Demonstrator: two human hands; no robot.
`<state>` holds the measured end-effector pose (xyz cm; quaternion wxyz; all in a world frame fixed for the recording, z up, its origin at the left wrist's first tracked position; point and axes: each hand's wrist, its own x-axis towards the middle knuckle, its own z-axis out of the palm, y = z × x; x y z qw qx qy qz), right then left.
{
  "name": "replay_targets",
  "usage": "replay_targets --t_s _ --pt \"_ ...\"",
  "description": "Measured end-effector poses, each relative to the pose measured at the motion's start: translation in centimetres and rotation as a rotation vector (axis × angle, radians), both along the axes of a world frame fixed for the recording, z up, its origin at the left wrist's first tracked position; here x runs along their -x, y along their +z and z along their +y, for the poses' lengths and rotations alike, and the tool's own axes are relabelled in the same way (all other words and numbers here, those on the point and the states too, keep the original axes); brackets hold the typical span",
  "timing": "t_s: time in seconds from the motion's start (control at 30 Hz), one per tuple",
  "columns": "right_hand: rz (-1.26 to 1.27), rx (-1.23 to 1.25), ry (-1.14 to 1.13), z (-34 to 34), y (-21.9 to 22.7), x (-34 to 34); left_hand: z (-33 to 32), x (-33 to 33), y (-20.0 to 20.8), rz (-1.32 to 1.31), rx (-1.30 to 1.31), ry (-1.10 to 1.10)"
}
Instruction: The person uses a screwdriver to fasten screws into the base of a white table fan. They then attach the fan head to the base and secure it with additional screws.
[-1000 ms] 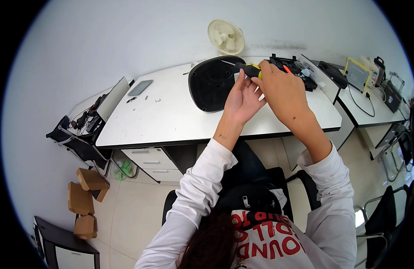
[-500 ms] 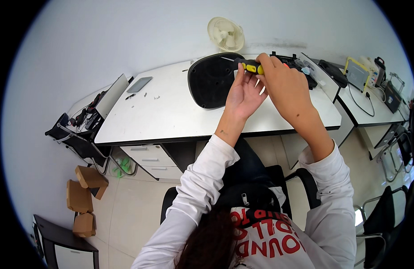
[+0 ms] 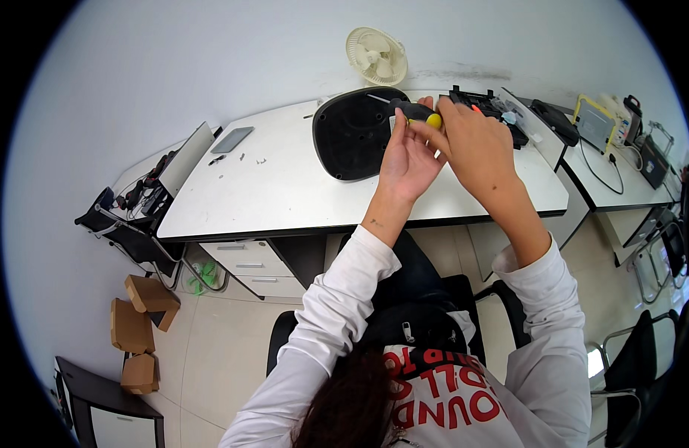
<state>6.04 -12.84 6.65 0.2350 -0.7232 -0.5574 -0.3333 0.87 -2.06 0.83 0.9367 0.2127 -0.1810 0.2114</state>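
Observation:
A screwdriver [image 3: 415, 111] with a black and yellow handle lies across my two hands, its thin metal shaft pointing to the left. My left hand [image 3: 410, 157] is palm up, with its thumb against the front of the handle and its fingers partly hidden behind it. Over the yellow rear end, my right hand [image 3: 479, 145] has its fingers bent around the handle. Just beyond and to the left, a rounded black plastic panel [image 3: 348, 145] with several holes lies on the white desk [image 3: 247, 190]; the shaft shows above its upper right part.
An open black tool case [image 3: 475, 97] stands at the right rear of the desk. A cream fan [image 3: 376, 56] is behind the panel. Small metal parts [image 3: 261, 162] and a grey flat device [image 3: 232, 140] lie at the left. Cardboard boxes [image 3: 133, 328] sit on the floor.
The screwdriver handle has turned, so its side yellow patch no longer shows. My right fingers have shifted around its rear end, while my left hand has moved only slightly.

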Motion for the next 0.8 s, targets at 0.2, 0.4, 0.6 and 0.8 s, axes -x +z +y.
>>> replay_targets --t_s 0.2,0.4,0.6,0.8 --pt "-0.184 -0.114 0.098 -0.4 -0.4 -0.3 0.5 -0.4 -0.4 0.05 0.02 0.05" --pt "-0.097 -0.022 0.027 0.2 -0.2 -0.2 0.9 -0.4 -0.9 -0.015 0.062 -0.003" --pt "-0.073 0.019 0.01 0.1 -0.5 -0.7 0.9 -0.1 -0.6 0.022 0.02 0.032" --pt "-0.168 -0.107 0.081 -0.2 -0.8 -0.2 0.9 -0.3 -0.6 0.059 0.031 0.059"
